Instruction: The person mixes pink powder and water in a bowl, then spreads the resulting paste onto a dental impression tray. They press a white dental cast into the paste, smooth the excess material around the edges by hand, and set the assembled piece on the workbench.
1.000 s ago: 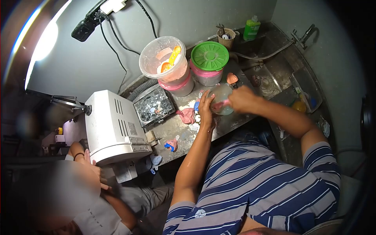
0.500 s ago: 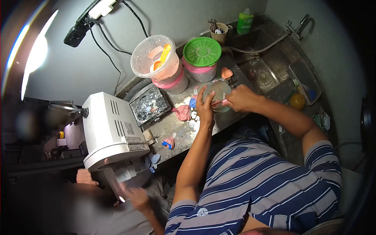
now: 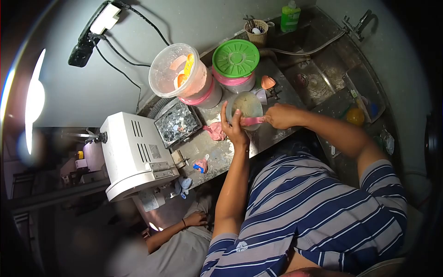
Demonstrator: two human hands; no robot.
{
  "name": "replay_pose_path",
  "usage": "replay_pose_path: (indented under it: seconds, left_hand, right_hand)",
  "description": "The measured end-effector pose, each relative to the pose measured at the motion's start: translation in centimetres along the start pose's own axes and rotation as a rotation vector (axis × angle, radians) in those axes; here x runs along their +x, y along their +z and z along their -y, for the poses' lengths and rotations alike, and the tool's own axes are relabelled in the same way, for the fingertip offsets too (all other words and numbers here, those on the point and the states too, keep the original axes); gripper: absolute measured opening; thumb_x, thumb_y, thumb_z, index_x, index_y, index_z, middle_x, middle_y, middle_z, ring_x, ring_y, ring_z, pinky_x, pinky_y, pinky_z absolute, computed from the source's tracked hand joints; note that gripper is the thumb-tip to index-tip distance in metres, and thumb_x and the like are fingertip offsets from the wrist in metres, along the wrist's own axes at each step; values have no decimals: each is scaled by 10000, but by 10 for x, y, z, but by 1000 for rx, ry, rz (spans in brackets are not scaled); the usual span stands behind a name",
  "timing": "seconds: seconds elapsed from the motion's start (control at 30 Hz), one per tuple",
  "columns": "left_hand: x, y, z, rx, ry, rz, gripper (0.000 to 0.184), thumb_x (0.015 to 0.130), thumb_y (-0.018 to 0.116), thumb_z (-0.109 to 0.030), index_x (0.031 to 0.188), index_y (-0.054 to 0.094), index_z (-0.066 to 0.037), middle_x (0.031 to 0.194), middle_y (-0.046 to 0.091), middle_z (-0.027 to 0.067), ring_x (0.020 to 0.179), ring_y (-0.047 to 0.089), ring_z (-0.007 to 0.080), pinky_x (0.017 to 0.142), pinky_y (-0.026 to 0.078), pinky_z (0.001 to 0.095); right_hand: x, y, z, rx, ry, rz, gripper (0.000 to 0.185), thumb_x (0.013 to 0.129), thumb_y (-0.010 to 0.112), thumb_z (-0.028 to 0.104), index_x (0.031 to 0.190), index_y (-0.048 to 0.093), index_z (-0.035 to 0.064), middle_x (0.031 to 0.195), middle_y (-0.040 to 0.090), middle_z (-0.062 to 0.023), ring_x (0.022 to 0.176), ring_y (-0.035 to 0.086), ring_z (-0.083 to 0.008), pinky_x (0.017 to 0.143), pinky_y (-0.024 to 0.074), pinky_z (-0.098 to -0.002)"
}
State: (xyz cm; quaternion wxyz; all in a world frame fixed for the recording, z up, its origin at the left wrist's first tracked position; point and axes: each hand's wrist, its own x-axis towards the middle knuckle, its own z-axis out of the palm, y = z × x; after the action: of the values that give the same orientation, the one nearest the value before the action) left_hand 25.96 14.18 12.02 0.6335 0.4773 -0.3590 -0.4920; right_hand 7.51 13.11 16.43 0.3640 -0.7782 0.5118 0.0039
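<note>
My left hand (image 3: 236,128) holds a translucent round bowl (image 3: 248,102) by its left side, tilted above the counter. In my right hand (image 3: 281,116) is the handle of a tool with pink material (image 3: 251,121) on it, at the bowl's near edge. Just left of my left hand lies a pink lump (image 3: 215,131) on the counter. Beyond the bowl are a tub with a green lid (image 3: 236,58), a small orange-pink cup (image 3: 267,82) and a clear tub (image 3: 171,60) with an orange scoop inside.
A white machine (image 3: 129,152) and a speckled dark box (image 3: 177,123) stand on the left. The sink (image 3: 314,83) and green bottle (image 3: 290,17) are at the back right. A co-worker's hand (image 3: 196,218) rests at the lower left. A pink-and-blue piece (image 3: 200,166) lies near the counter edge.
The bowl has tipped, and the pink material now shows at its near edge. The camera view has shifted slightly. The co-worker's hands have moved away from the white machine.
</note>
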Motion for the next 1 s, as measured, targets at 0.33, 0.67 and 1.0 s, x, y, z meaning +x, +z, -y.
replay_pose_path:
  seconds: [0.33, 0.67, 1.0]
  left_hand:
    - [15, 28, -21, -123, -149, 27, 532, 853, 632, -208, 1319, 505, 15, 1148, 584, 129, 937, 620, 211, 765, 538, 308]
    - [0, 53, 9, -403, -30, 21, 656, 815, 589, -215, 1408, 361, -54, 1293, 515, 158, 1147, 550, 272, 1008, 443, 400]
    - [15, 15, -7, -245, -552, 477, 734, 894, 518, -474, 1453, 355, -27, 1417, 458, 177, 1258, 488, 330, 1042, 399, 496]
  right_hand:
    - [12, -30, 11, -282, -213, -156, 331, 874, 582, 296, 797, 713, 2, 725, 671, -201, 666, 679, -356, 639, 528, -464]
    - [19, -53, -19, -63, -37, -309, 316, 887, 625, 263, 830, 703, -38, 826, 671, -260, 837, 677, -398, 747, 524, -468]
    - [12, -104, -12, -345, -392, -250, 92, 769, 652, 89, 737, 686, 10, 764, 681, -190, 759, 687, -334, 705, 531, -423]
